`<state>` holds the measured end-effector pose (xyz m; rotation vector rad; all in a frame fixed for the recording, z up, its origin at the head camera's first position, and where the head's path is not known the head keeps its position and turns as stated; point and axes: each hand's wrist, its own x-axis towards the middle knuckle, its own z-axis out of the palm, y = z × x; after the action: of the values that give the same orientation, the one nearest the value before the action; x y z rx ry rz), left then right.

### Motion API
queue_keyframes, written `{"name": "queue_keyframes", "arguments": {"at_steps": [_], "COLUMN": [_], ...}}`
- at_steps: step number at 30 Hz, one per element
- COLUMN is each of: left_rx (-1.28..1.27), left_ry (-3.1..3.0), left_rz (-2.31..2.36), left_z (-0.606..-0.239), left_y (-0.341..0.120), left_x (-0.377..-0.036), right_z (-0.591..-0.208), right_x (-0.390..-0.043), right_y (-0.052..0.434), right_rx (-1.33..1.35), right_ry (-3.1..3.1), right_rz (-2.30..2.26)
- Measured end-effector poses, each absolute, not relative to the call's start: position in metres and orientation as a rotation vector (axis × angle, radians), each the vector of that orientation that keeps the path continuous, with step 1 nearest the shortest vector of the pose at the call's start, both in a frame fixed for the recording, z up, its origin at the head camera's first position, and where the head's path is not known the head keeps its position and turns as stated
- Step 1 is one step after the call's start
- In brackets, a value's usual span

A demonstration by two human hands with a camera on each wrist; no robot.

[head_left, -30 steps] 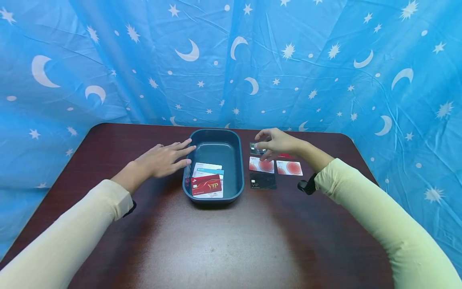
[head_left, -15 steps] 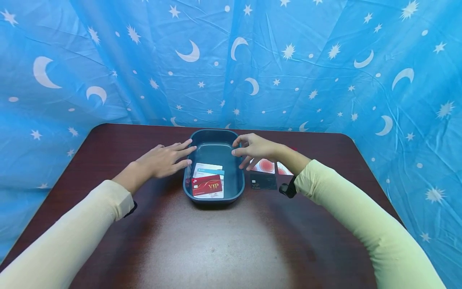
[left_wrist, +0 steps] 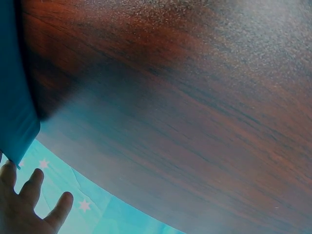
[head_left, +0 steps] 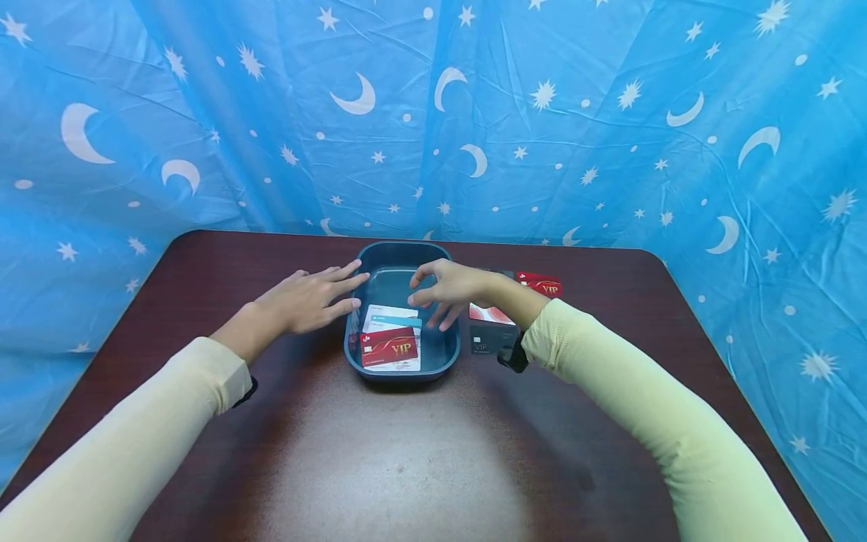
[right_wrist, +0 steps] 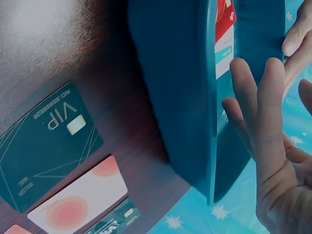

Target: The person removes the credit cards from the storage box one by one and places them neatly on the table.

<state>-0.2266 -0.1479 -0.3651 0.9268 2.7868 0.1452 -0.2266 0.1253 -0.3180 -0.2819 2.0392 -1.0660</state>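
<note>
A dark teal tub stands mid-table. Inside it a red VIP card lies on white and teal cards. My left hand lies flat, its fingertips against the tub's left rim. Over the tub's right half hovers my right hand, fingers spread and nothing visible in it. The right wrist view shows its straight fingers past the tub wall. To the right of the tub lie a black VIP card, a white card with red circles, a red VIP card and a dark card.
The dark wooden table has rounded corners and a wide bare front area. A blue cloth with moons and stars hangs close around the back and both sides. The left wrist view shows tabletop and the tub's wall.
My right hand has moved left from the row of cards on the table to over the tub, its fingers spreading out. The left hand has stayed at the tub's rim.
</note>
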Motion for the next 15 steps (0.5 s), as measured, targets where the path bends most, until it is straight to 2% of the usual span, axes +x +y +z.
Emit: {"name": "queue_keyframes", "arguments": {"at_steps": [15], "left_rx": [0.949], "left_ry": [2.788], "left_rz": [0.152], "left_z": [-0.366], "left_y": [-0.150], "left_x": [-0.227], "right_z": [-0.333], "right_x": [-0.226], "right_y": [0.103], "right_rx": [-0.211], "right_ry": [2.018], "right_rz": [-0.971]}}
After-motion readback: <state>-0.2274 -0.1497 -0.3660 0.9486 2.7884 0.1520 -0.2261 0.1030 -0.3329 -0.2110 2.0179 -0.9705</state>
